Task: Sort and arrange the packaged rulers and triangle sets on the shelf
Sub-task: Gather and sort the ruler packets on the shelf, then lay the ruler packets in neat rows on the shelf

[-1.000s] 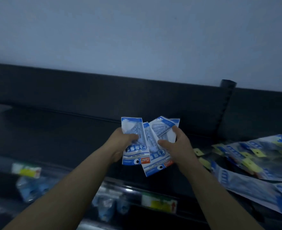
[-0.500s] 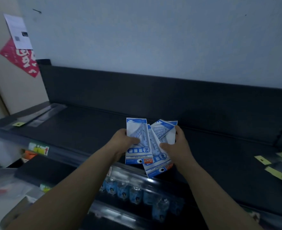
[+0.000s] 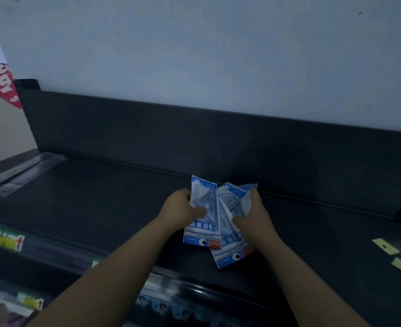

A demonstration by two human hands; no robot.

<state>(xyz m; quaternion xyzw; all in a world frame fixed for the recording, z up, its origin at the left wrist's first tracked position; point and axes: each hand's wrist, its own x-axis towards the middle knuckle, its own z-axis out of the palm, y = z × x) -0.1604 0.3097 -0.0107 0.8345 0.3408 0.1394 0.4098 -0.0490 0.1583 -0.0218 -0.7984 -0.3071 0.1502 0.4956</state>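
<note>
A fan of blue-and-white geometric set packets point(image 3: 228, 252) is held over the dark shelf point(image 3: 100, 197), near its front edge. It is gripped by the curled fingers of the left hand point(image 3: 183, 210) and right hand point(image 3: 253, 218). None is laid down yet. Yellow-tagged packages point(image 3: 385, 246) at the shelf's right edge seem unsorted.

You have before you a dark shelf point(image 3: 105, 208) with a flat top and an upright dark back panel behind it. At its far left corner 1 long clear ruler pack point(image 3: 27, 172) lies flat along the left edge, with its far end near the back panel. At the right edge, 2 yellow header tags point(image 3: 385, 246) of clear packs lie flat on the top, well apart from the ruler pack; they are blurred and partly cut off. On the front rail, at your left, sits 1 yellow price label point(image 3: 6, 239).
</note>
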